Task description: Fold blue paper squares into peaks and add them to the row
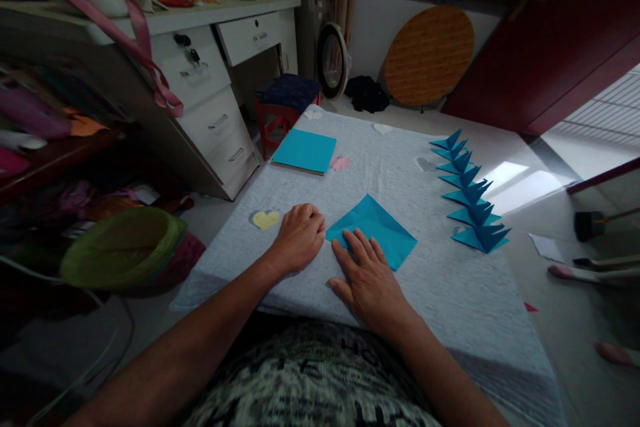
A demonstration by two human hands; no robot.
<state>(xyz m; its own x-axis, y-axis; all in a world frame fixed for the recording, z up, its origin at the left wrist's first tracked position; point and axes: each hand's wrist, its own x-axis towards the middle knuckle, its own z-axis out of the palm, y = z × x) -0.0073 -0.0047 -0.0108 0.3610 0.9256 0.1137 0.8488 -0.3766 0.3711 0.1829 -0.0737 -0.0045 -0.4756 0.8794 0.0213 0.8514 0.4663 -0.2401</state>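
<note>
A blue paper sheet [376, 225], folded with creases, lies like a diamond on the white cloth-covered table [440, 293]. My right hand [367, 277] lies flat with fingers stretched out, its fingertips pressing the sheet's near left edge. My left hand [299, 237] is curled into a loose fist just left of the sheet's left corner, knuckles on the cloth; nothing shows in it. A stack of blue paper squares [305, 151] sits at the far left of the table. A row of several folded blue paper pieces [470, 195] runs along the right side.
Heart shapes mark the cloth, a yellow one [265, 219] near my left hand. A white drawer desk [210, 87] stands left, a red stool [283, 110] behind the table, a green basin [123, 247] on the floor left, a round wooden board [429, 55] against the far wall.
</note>
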